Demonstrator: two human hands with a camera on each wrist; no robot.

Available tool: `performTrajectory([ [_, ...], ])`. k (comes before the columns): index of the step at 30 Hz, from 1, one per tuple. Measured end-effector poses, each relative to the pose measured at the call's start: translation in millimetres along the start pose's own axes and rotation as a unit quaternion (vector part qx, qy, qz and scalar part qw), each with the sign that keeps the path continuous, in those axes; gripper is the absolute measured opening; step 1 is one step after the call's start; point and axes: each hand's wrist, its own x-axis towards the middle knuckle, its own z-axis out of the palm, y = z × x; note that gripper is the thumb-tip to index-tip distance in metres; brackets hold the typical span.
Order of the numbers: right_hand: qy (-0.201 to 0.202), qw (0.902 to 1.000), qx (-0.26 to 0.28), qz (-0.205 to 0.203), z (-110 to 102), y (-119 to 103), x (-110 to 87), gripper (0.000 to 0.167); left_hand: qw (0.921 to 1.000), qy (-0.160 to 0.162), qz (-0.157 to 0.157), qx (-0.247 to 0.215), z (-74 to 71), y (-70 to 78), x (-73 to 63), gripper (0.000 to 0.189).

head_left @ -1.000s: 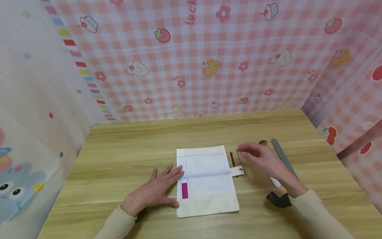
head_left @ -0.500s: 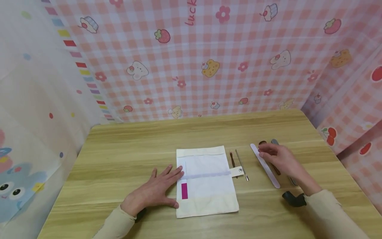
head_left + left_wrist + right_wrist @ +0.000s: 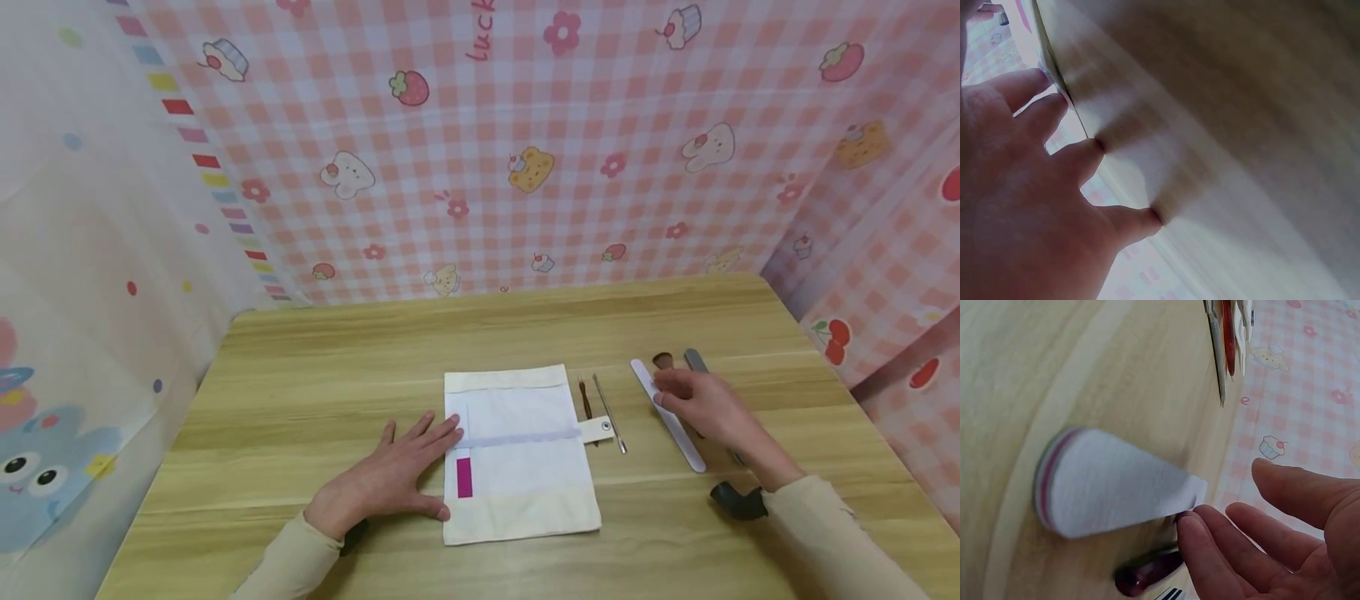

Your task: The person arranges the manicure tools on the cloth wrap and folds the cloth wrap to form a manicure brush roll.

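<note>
My left hand (image 3: 397,479) lies with fingers spread on the left edge of a white cloth pouch (image 3: 525,508), opened flat and bearing a magenta patch. To the right, my right hand (image 3: 708,408) hovers low over a lilac nail file (image 3: 687,448), a brown-bristled brush (image 3: 662,360) and a grey nail file (image 3: 696,360). In the right wrist view the fingertips (image 3: 1191,528) are right at the far end of the lilac file (image 3: 1110,487), the thumb standing apart. Beneath them shows the brush's dark red handle (image 3: 1147,572).
By the pouch's snap strap (image 3: 597,429) lie a thin metal rod tool (image 3: 607,404) and a small brown-handled tool (image 3: 585,400). Behind the wooden table (image 3: 360,342) hangs a pink checked curtain (image 3: 450,125).
My right hand has moved right from beside the metal rod tool to over the brush, uncovering the lilac nail file. My left hand has stayed on the pouch.
</note>
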Motion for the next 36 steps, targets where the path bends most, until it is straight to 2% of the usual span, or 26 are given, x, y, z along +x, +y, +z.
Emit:
performTrajectory([
  [6, -0.007, 0.9999, 0.010, -0.007, 5.7, -3.9, 0.5, 0.040, 1.0000, -0.004, -0.003, 0.004, -1.6, 1.6, 0.3, 0.106],
  [12, -0.004, 0.9999, 0.011, 0.005, 9.8, -4.2, 2.2, 0.041, 1.0000, -0.007, -0.005, 0.002, -2.3, 1.9, -0.1, 0.106],
  [21, -0.005, 0.9996, -0.018, 0.022, 13.1, -2.0, 3.7, 0.046, 1.0000, -0.008, -0.005, -0.001, -1.4, 1.8, -0.2, 0.106],
  [25, 0.000, 0.9984, -0.057, 0.003, 15.6, -3.2, 6.1, 0.046, 0.9999, -0.008, -0.006, -0.003, -0.9, 1.5, -0.6, 0.106],
  [29, 0.012, 0.9954, -0.092, -0.022, 18.4, -6.8, 8.7, 0.039, 1.0000, -0.006, -0.006, -0.004, -0.4, 1.0, -0.9, 0.106],
  [33, 0.004, 0.9948, -0.100, -0.014, 20.3, -9.3, 10.5, 0.035, 0.9999, -0.004, -0.001, -0.010, -0.4, 0.6, -1.1, 0.106],
  [36, -0.004, 0.9949, -0.101, 0.003, 20.0, -9.6, 11.3, 0.037, 0.9999, -0.002, 0.003, -0.013, -0.8, 0.2, -1.1, 0.105],
])
